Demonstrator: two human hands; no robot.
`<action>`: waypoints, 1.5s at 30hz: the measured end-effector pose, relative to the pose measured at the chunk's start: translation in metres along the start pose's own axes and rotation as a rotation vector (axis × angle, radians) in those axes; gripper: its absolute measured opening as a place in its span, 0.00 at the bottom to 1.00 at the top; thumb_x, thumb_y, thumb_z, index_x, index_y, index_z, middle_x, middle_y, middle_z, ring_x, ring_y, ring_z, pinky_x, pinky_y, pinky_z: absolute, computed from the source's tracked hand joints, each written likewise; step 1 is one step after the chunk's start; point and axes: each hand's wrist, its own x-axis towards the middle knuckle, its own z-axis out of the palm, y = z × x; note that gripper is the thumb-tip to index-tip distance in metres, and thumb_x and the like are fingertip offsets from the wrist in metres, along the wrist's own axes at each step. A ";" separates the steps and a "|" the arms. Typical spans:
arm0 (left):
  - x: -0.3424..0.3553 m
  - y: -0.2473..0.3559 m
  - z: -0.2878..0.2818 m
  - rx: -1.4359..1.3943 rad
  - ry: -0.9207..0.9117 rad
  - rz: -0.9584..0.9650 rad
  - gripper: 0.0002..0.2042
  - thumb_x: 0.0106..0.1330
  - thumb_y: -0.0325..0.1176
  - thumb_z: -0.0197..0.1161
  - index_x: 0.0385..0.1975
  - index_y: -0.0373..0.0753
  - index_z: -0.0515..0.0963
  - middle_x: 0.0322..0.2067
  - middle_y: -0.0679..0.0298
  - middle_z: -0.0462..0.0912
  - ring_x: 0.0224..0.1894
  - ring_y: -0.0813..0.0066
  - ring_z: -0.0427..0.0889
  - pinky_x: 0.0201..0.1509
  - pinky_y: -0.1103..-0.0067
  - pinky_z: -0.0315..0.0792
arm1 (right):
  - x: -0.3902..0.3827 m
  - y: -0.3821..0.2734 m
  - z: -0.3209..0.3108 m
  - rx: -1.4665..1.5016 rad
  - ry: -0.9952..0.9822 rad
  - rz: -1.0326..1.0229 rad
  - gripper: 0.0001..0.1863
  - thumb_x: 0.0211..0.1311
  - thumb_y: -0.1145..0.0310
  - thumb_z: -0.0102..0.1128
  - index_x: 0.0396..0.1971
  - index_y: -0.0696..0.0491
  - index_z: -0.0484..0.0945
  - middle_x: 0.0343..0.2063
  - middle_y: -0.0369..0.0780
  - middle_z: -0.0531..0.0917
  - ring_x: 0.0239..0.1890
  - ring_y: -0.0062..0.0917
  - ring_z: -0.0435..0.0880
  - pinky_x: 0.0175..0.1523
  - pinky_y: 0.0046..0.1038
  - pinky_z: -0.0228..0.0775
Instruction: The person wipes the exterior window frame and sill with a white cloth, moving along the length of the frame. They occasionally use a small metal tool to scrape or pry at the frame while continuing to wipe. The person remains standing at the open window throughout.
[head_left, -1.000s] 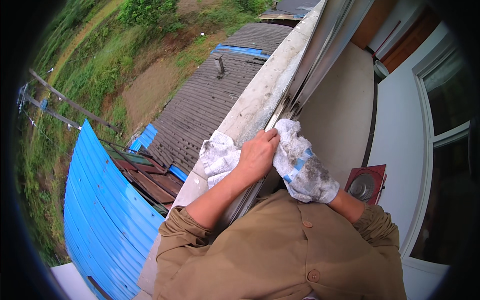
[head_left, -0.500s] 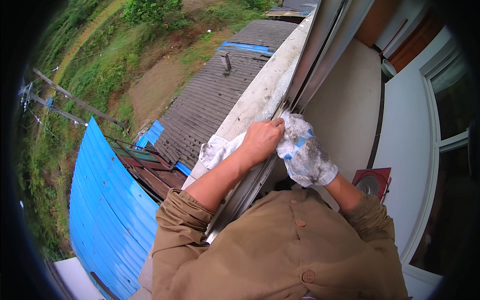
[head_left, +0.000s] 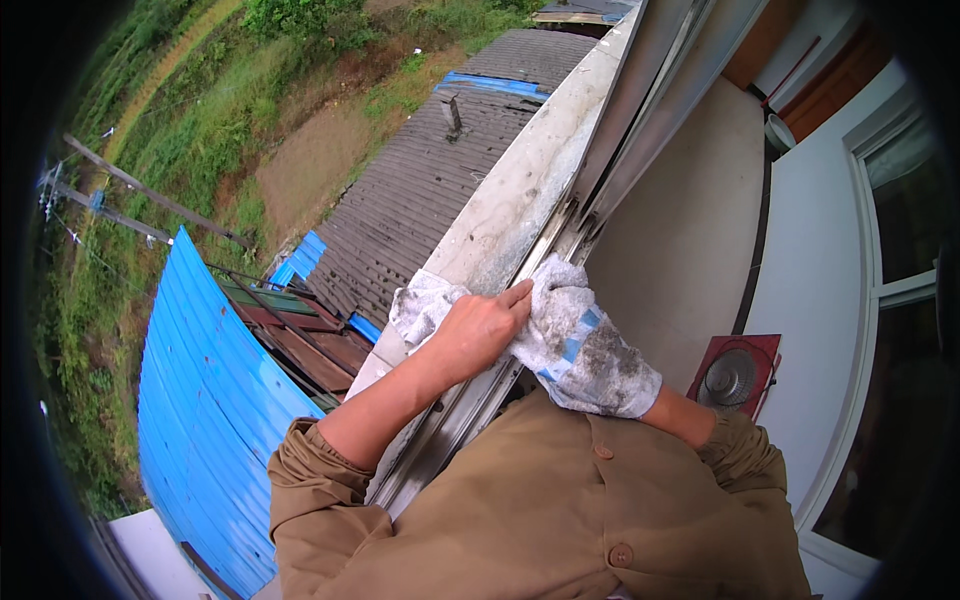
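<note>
A dirty white cloth [head_left: 565, 340] with blue patches wraps my right hand [head_left: 605, 375], hiding its fingers. It presses down at the metal window track [head_left: 540, 245]. My bare left hand [head_left: 478, 332] lies just left of it, closed, its fingertips at the edge of the cloth over the track. Beyond the left hand, more grubby white cloth [head_left: 425, 305] rests on the pale outer sill [head_left: 500, 225]; I cannot tell whether the two pieces join.
A sliding window frame [head_left: 650, 110] rises ahead. Outside and below are a grey corrugated roof [head_left: 430, 160], blue metal sheeting [head_left: 215, 400] and a grassy slope [head_left: 200, 140]. Indoors, a red square-framed appliance [head_left: 735, 375] stands on the floor by the white wall [head_left: 810, 260].
Both hands have slid back along the track toward my body and slightly left, with the wrapped cloth. The cloth on the sill has shifted only a little.
</note>
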 end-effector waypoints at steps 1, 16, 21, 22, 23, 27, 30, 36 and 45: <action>0.003 0.001 0.001 0.008 0.004 0.000 0.14 0.54 0.26 0.51 0.41 0.32 0.74 0.54 0.55 0.73 0.33 0.57 0.81 0.34 0.68 0.76 | -0.005 0.005 0.004 -0.012 -0.003 -0.020 0.10 0.51 0.69 0.59 0.31 0.59 0.74 0.31 0.49 0.75 0.37 0.44 0.72 0.43 0.39 0.65; 0.055 -0.035 0.008 -0.068 -0.014 0.153 0.14 0.55 0.27 0.51 0.41 0.37 0.77 0.50 0.57 0.76 0.40 0.56 0.80 0.40 0.69 0.76 | 0.009 0.016 -0.001 -0.421 -0.080 -0.117 0.14 0.52 0.69 0.54 0.39 0.59 0.75 0.38 0.48 0.76 0.42 0.43 0.74 0.50 0.41 0.64; 0.007 -0.029 -0.003 -0.105 -0.077 0.157 0.18 0.50 0.24 0.54 0.43 0.38 0.77 0.52 0.59 0.75 0.39 0.57 0.81 0.38 0.70 0.76 | 0.000 -0.011 0.002 -0.237 -0.201 -0.156 0.18 0.51 0.73 0.55 0.44 0.56 0.76 0.43 0.47 0.75 0.46 0.40 0.73 0.49 0.39 0.67; 0.006 -0.029 -0.003 -0.103 -0.082 0.154 0.18 0.49 0.24 0.54 0.43 0.38 0.77 0.52 0.60 0.76 0.39 0.57 0.81 0.37 0.70 0.76 | 0.006 -0.013 0.001 -0.246 -0.176 -0.159 0.17 0.50 0.74 0.56 0.44 0.56 0.76 0.42 0.47 0.75 0.44 0.40 0.73 0.48 0.39 0.66; 0.011 -0.032 -0.002 -0.088 -0.082 0.165 0.18 0.49 0.24 0.54 0.43 0.38 0.77 0.52 0.60 0.75 0.38 0.57 0.81 0.36 0.69 0.76 | 0.011 -0.014 0.000 -0.257 -0.153 -0.169 0.17 0.50 0.74 0.56 0.43 0.56 0.76 0.40 0.48 0.75 0.43 0.41 0.73 0.46 0.39 0.66; 0.053 -0.042 0.002 0.022 -0.101 0.212 0.15 0.53 0.26 0.51 0.40 0.39 0.78 0.51 0.61 0.76 0.38 0.57 0.81 0.36 0.69 0.76 | 0.022 0.007 0.013 -0.272 0.057 0.003 0.10 0.49 0.75 0.57 0.34 0.58 0.76 0.33 0.49 0.74 0.38 0.43 0.72 0.43 0.39 0.65; 0.082 -0.046 0.000 0.134 -0.178 0.254 0.12 0.55 0.27 0.51 0.37 0.39 0.78 0.48 0.61 0.78 0.38 0.58 0.81 0.36 0.69 0.76 | 0.033 0.018 -0.001 -0.335 0.059 -0.092 0.08 0.49 0.75 0.57 0.31 0.58 0.76 0.34 0.48 0.76 0.39 0.43 0.72 0.44 0.40 0.65; 0.064 -0.041 0.010 0.032 -0.033 0.169 0.10 0.56 0.29 0.52 0.36 0.37 0.77 0.46 0.63 0.79 0.35 0.58 0.81 0.36 0.69 0.76 | 0.031 0.011 -0.009 -0.373 -0.138 -0.111 0.13 0.50 0.71 0.54 0.38 0.56 0.76 0.40 0.46 0.76 0.44 0.41 0.73 0.48 0.39 0.66; 0.048 -0.032 0.006 0.108 -0.041 0.183 0.07 0.54 0.29 0.53 0.27 0.34 0.77 0.47 0.57 0.78 0.29 0.59 0.82 0.27 0.69 0.75 | 0.019 -0.003 0.000 -0.140 -0.165 0.039 0.09 0.54 0.75 0.54 0.36 0.58 0.74 0.35 0.46 0.74 0.39 0.40 0.72 0.45 0.37 0.65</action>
